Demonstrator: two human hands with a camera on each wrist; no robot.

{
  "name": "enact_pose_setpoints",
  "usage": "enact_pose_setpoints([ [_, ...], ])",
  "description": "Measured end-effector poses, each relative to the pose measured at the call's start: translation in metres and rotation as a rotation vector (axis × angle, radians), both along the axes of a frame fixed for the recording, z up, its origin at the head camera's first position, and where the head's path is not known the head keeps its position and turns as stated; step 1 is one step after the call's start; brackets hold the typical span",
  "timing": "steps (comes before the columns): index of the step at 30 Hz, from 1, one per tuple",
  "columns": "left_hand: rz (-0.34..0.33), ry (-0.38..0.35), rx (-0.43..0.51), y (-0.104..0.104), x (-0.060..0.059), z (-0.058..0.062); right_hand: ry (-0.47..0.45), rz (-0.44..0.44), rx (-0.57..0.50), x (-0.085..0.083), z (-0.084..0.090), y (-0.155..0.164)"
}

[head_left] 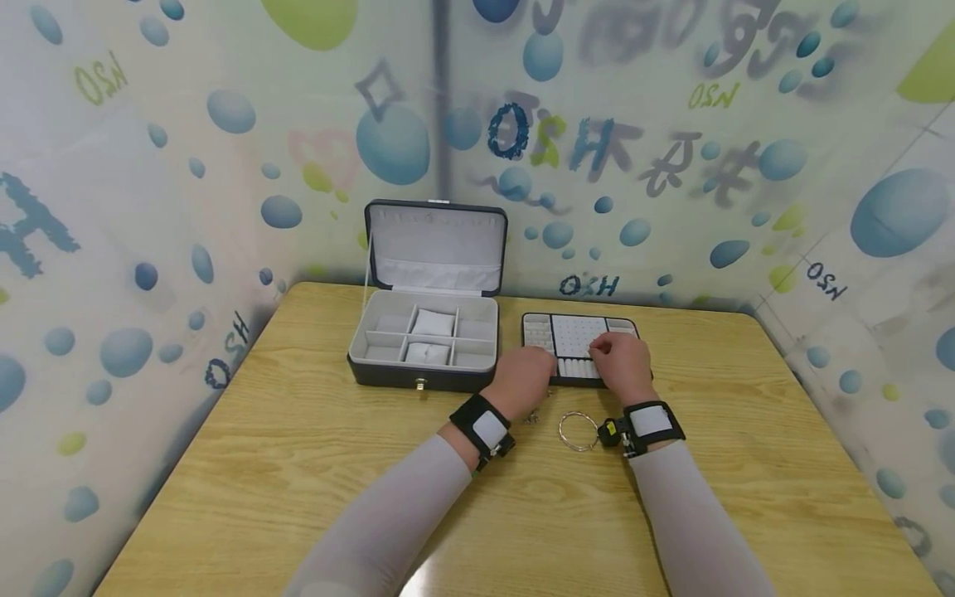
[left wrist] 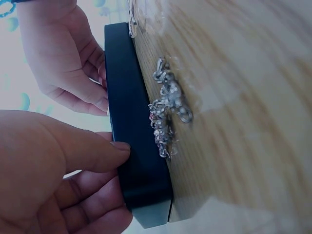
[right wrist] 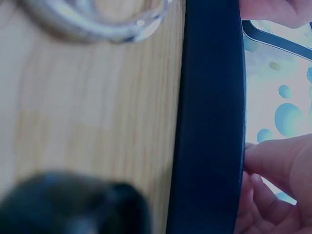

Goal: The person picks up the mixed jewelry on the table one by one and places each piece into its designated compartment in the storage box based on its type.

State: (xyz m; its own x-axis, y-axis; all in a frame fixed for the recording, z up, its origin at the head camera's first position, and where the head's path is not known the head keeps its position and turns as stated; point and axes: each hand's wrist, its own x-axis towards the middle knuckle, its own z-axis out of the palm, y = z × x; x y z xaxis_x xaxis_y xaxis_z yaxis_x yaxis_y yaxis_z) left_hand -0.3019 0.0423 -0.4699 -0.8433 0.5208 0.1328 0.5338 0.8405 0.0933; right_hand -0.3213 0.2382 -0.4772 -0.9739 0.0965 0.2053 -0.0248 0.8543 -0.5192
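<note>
Matt black tray (head_left: 539, 322), wood-grain table (head_left: 298, 464)

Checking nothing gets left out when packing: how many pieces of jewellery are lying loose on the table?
2: a silver bangle by the right wrist, and a small chain piece beside the black tray. Hands may hide others.

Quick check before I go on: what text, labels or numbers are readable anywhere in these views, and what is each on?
"H2O", mirrored, repeated across the printed wall covering.
Large dark characters on the wall covering, upper right: too blurred to read.
Jewellery box, black tray, bangle, wrist straps: no readable text.
Both wrist views: none.
</note>
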Motion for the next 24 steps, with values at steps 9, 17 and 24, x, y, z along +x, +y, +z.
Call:
enact_pose_setpoints([
  [9,-0.005,-0.002,0.010,-0.0006,0.0015,0.0023,-0.036,-0.005,-0.008,-0.0003,-0.0002,0.0000],
  [17,-0.004,-0.007,0.006,-0.0007,0.0013,0.0030,-0.013,-0.001,0.026,-0.0018,-0.0028,-0.0005],
  [24,-0.009,-0.004,-0.003,-0.0004,0.0007,0.0021,0.001,0.014,0.035,-0.0012,-0.0013,-0.0006],
])
